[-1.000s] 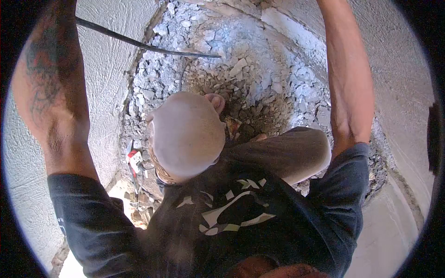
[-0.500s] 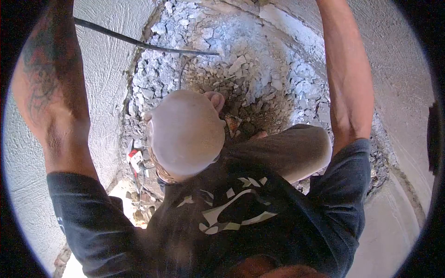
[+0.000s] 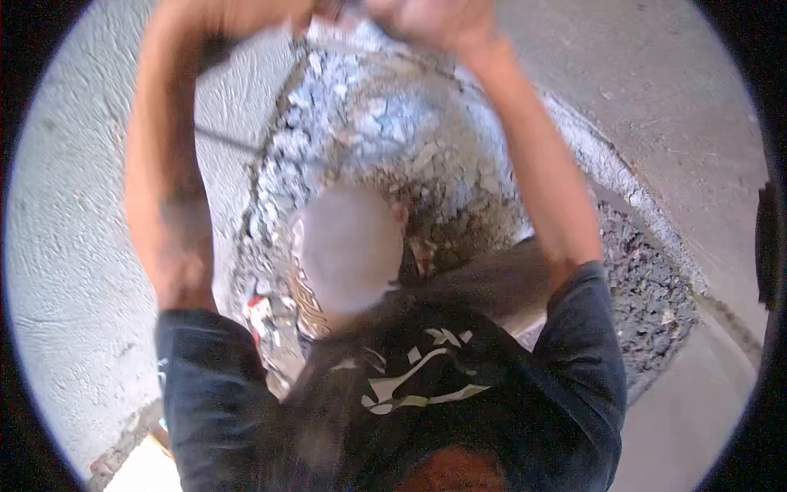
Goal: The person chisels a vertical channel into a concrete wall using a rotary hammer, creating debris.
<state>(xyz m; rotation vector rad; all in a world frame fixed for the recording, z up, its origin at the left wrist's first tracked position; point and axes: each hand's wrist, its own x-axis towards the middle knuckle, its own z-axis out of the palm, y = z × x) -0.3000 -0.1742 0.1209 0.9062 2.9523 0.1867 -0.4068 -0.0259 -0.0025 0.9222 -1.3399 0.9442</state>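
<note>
Both of my hands are at the top edge of the head view, smeared by motion and partly cut off. My left hand point(image 3: 266, 15) reaches in from the left, and my right hand point(image 3: 434, 20) comes close to it from the right. Between them is a small dark patch that I cannot make out. Whether either hand grips anything does not show. Below them lies broken rubble point(image 3: 393, 131) in a dug-out patch of floor. A dark cable point(image 3: 229, 139) is partly visible beside my left forearm.
A dusty, rounded grey form point(image 3: 348, 246), apparently my bent knee, is in front of my dark T-shirt point(image 3: 443, 385). A red and white object point(image 3: 257, 310) lies in the rubble at left. Rough grey concrete point(image 3: 82, 230) borders the pit, with a pale ledge point(image 3: 631, 184) at right.
My hands, out of view before, have come into the top of the view close together. Both forearms have swung inward, and the view has shifted slightly. Less of the cable shows.
</note>
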